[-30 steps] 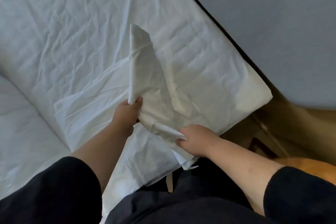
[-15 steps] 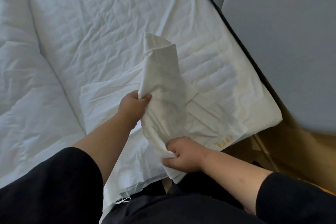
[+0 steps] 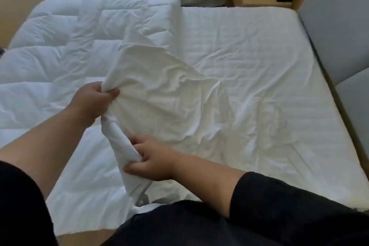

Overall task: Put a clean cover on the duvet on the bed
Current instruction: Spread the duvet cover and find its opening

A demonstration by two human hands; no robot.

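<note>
The cover (image 3: 159, 94), thin, limp cloth, lies bunched on the bed (image 3: 259, 56) beside the quilted duvet (image 3: 60, 50). The left hand (image 3: 91, 102) clutches its upper edge; the right hand (image 3: 151, 162) pinches a lower fold. Light and floppy, it's probably best held at corners.

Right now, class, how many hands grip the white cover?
2. The left hand grips the cover at its raised upper edge; the right hand grips a bunched fold lower down, nearer the person.
</note>
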